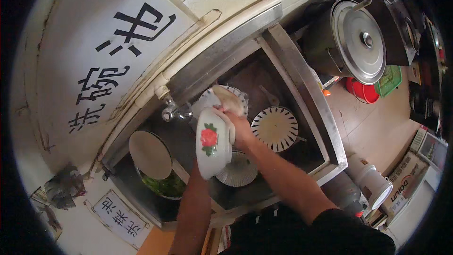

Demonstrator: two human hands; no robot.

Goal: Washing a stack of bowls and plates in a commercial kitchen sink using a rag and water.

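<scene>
A white bowl with a red flower is held tilted on its side above the stainless steel sink. My right hand is at the bowl's foot, closed on something pale beside it that I cannot make out clearly. The bowl covers my left hand; only the forearm shows below it. Behind the hands lies a patterned plate, partly hidden. A plate with dark rim marks rests in the sink to the right, and a ribbed bowl sits below the held bowl. A spoon lies near the back.
A metal tap juts from the wall pipe. At left, a pale oval lid or plate leans over a container of leafy greens. The sink's steel rim curves at right, beside a large lidded pot and white buckets.
</scene>
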